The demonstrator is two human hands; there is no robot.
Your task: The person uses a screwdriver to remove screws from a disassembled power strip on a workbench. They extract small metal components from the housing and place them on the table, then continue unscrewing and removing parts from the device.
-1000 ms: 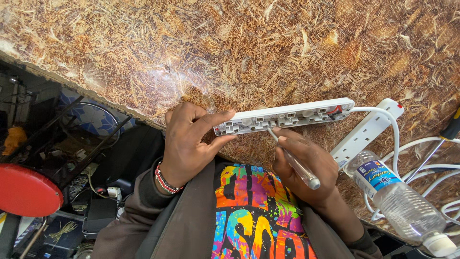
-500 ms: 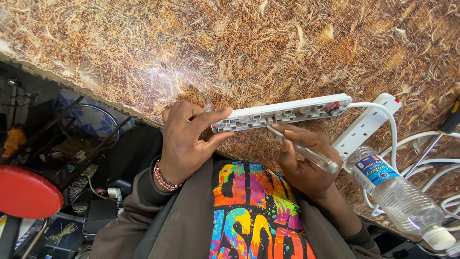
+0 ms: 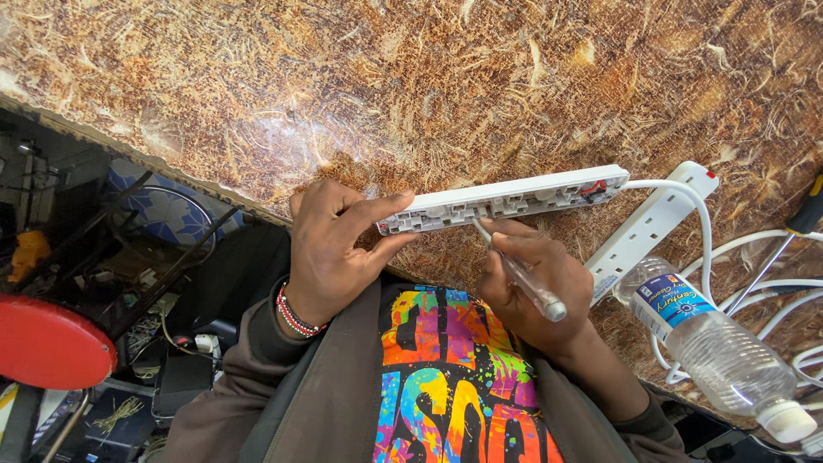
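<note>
My left hand [image 3: 330, 249] grips the left end of a long white power strip [image 3: 506, 197], held on edge above the brown patterned table [image 3: 429, 86]. The strip's inner side with grey parts faces me. My right hand [image 3: 531, 283] holds a thin clear-handled screwdriver [image 3: 519, 274], its tip touching the underside of the strip near the middle. A white cable [image 3: 677, 193] leaves the strip's right end.
A second white power strip [image 3: 651, 227] lies at the right, beside a clear plastic water bottle [image 3: 720, 351] with a blue label. White cables [image 3: 771, 283] and a black-handled tool [image 3: 806, 214] lie at the far right. A red round stool [image 3: 47, 343] stands below the table's left edge.
My right hand has turned the screwdriver and brought its tip up against the strip. The strip has shifted slightly left and up in view.
</note>
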